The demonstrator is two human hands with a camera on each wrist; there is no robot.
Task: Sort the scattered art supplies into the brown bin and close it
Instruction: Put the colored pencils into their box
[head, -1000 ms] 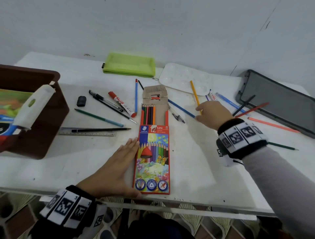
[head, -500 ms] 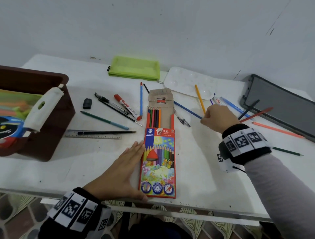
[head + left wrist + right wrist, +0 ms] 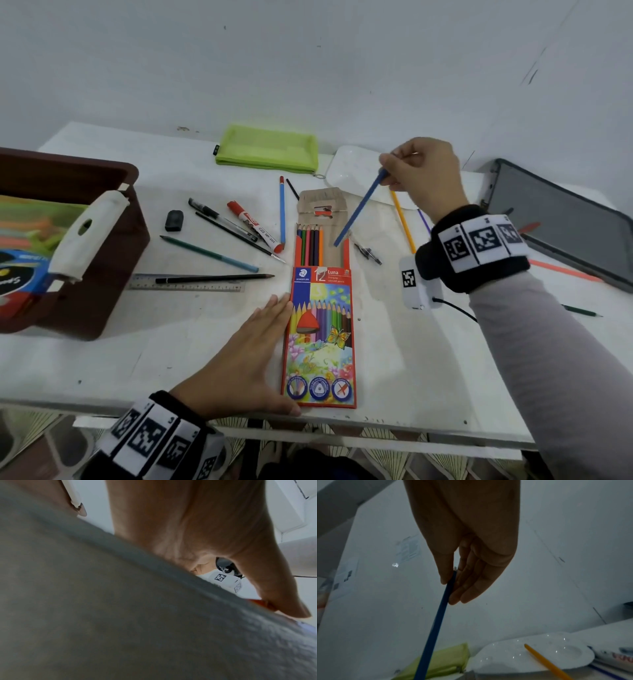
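**Blue pencil over the open box**

A white table (image 3: pixel 411 342) stands against a pale wall, strewn with pens and pencils. My right hand (image 3: pixel 424 174) pinches a blue pencil (image 3: pixel 359 209) by its upper end between thumb and fingers; it slants down, its low tip at the open mouth of the coloured-pencil box (image 3: pixel 322 329). My left hand (image 3: pixel 246 359) lies flat with straight fingers along the box's left edge, thumb at its near corner. The brown bin (image 3: pixel 113 260) sits open at the table's left side, well apart from the box. A green pouch (image 3: pixel 270 147), white palette (image 3: pixel 349 171) and yellow pencil (image 3: pixel 404 222) lie beyond.
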